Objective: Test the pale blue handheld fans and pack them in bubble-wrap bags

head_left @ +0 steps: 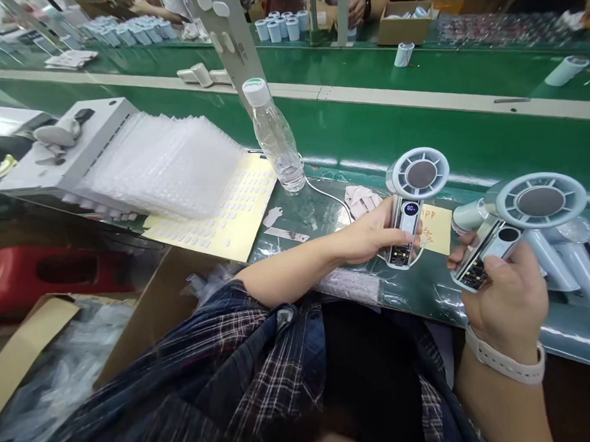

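Note:
My left hand (372, 233) is closed round the handle of a light-blue handheld fan (421, 173). Its small display is lit and seems to read 80. A white cable runs beside that handle. Farther right, my right hand (511, 289) grips a second handheld fan (541, 200), whose round display is dark. Both fans are held upright with their round heads up, and circuit parts show through the lower handles. Behind the right hand, several more light-blue fans (577, 265) lie on the green table. A yellow note (436, 230) with handwriting lies between the two fans.
A water bottle (278, 139) stands left of the hands. Beside it are a yellow sticker sheet (246, 227), stacked bubble-wrap bags (173, 161) and a metal ruler (286, 234). Beyond the green conveyor (349, 122), a co-worker's hand (358, 10) is near several blue housings (285, 29).

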`<state>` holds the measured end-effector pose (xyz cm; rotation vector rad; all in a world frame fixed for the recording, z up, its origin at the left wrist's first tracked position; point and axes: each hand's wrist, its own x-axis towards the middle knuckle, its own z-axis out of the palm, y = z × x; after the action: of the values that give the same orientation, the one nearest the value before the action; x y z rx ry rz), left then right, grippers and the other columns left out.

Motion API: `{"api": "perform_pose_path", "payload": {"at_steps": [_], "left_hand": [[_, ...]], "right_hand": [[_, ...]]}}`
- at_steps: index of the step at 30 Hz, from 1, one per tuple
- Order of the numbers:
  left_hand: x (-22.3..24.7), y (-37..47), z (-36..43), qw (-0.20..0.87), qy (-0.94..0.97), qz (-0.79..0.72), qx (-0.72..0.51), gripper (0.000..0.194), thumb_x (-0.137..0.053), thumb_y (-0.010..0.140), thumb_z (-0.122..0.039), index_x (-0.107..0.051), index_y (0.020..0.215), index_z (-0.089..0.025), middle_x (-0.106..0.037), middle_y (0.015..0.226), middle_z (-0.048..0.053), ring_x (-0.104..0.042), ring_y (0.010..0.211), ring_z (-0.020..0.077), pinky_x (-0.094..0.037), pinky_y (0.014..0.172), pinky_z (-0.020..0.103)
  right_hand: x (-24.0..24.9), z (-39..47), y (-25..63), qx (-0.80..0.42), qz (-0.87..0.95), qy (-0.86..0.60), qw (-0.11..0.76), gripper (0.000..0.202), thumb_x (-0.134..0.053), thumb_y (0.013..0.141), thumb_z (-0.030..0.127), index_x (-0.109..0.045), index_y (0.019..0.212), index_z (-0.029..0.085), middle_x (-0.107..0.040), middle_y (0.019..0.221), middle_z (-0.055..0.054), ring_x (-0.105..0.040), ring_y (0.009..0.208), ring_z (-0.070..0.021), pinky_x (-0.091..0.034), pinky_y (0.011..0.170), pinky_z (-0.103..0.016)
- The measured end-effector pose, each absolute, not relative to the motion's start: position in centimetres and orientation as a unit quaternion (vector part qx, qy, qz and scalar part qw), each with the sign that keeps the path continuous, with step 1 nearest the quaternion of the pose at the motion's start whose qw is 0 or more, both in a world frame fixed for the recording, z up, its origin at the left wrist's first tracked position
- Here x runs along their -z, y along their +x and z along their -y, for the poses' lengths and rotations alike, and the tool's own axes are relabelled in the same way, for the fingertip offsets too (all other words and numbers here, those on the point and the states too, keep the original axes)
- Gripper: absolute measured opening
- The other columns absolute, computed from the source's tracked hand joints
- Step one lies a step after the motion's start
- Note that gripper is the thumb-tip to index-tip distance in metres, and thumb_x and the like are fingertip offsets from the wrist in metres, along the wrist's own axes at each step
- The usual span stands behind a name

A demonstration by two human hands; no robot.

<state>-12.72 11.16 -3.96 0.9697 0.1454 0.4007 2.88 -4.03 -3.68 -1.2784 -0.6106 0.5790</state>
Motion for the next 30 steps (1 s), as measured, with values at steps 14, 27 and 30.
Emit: {"api": "perform_pose_path", "payload": {"at_steps": [14, 27, 30], "left_hand": [[3.7, -13.5, -11.6, 0.813, 0.555, 0.006, -0.176, 0.054, -0.078, 0.098, -0.043, -0.038, 0.124, -0.018, -0.06, 0.112, 0.007, -0.072, 0.093, 0.0168, -0.061, 0.087, 0.033], [4.3, -12.8, -11.8, 0.829, 0.52, -0.063, -0.196, 0.063, -0.086, 0.086, -0.046, -0.038, 0.117, -0.019, -0.061, 0.098, 0.0, -0.068, 0.077, 0.0146, -0.06, 0.072, 0.033], [4.3, -12.7, -11.9, 0.818, 0.53, -0.068, -0.213, 0.06, -0.08, 0.092, -0.053, -0.039, 0.118, -0.018, -0.062, 0.087, -0.001, -0.066, 0.074, 0.0148, -0.059, 0.072, 0.033]], "right_hand": [[3.3, 4.3, 1.5, -0.337, 0.276, -0.554, 0.709, 0.038, -0.071, 0.083, 0.038, -0.062, 0.116, 0.021, -0.066, 0.107, -0.01, -0.062, 0.077, -0.0186, -0.051, 0.064, -0.034], [3.3, 4.5, 1.2, -0.322, 0.271, -0.533, 0.734, 0.036, -0.072, 0.085, 0.032, -0.068, 0.118, 0.02, -0.069, 0.099, -0.007, -0.065, 0.07, -0.0171, -0.056, 0.06, -0.03], [3.6, 4.4, 1.0, -0.323, 0.26, -0.538, 0.735, 0.038, -0.069, 0.087, 0.035, -0.065, 0.121, 0.019, -0.067, 0.09, -0.005, -0.062, 0.063, -0.0158, -0.052, 0.054, -0.028]]}}
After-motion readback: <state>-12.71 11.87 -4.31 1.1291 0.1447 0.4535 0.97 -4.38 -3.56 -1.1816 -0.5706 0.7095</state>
